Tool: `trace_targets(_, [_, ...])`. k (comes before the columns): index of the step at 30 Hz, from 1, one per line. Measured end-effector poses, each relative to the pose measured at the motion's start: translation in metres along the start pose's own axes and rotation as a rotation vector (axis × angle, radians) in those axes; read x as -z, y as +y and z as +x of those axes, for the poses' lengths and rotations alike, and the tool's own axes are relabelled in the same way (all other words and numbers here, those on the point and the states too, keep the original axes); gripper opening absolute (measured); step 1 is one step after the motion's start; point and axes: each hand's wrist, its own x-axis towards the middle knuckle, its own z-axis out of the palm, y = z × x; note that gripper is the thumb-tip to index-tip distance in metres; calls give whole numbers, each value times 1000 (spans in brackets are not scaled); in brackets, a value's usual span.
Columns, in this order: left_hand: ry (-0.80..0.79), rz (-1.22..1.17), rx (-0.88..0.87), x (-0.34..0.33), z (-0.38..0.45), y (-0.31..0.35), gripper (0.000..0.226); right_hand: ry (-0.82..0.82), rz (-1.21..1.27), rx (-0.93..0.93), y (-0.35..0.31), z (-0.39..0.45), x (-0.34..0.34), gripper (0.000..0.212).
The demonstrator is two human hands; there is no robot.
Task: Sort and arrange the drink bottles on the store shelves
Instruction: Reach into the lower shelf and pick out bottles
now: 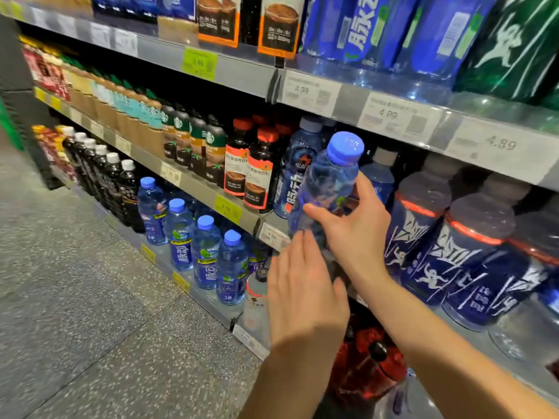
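blue-capped bottle tilted before middle shelf | right hand grips it | left hand flat, fingers straight (just below, contact unclear)

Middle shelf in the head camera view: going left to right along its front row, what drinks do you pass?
Green-capped coffee bottles → dark coffee bottles with green labels → red-capped black coffee bottles → blue bottle gripped by the right hand → dark-blue sports drinks with grey caps.

Speckled grey floor, metal shelving
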Motion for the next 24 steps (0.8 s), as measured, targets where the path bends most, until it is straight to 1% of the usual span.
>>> trace_targets(3, [-49,-20,-18,-1,-2,5,86,8,-74,-8,5,10,-8,52])
trace_targets(6, [-73,-104,30,10,2,7,72,4,-133,6,9,13,-15,53])
trace_targets(9, [-51,-68,38,15,6,3,62,-12,-174,-5,11,13,-22,53])
trace_targets(11, [10,-60,42,18,8,0,57,-26,-184,-21,13,12,-25,50])
trace_targets(13, [21,-75,37,20,10,-4,52,-44,-195,-34,13,13,-26,45])
trace_targets(16, [69,-96,17,21,13,-10,49,-78,-254,-26,8,14,-22,43])
trace_targets(17, [80,-99,21,22,14,-11,49,-92,-283,-17,7,15,-21,46])
trace_targets(18, [85,-107,30,22,15,-11,49,-104,-318,-5,5,15,-21,55])
trace_targets(20, [88,-119,42,23,16,-9,49,-114,-402,33,4,16,-23,81])
trace_targets(21, [94,-124,40,23,16,-7,49,-115,-437,62,4,17,-25,86])
trace_targets(24, [117,-137,1,24,17,-4,47,-116,-492,94,3,19,-31,88])
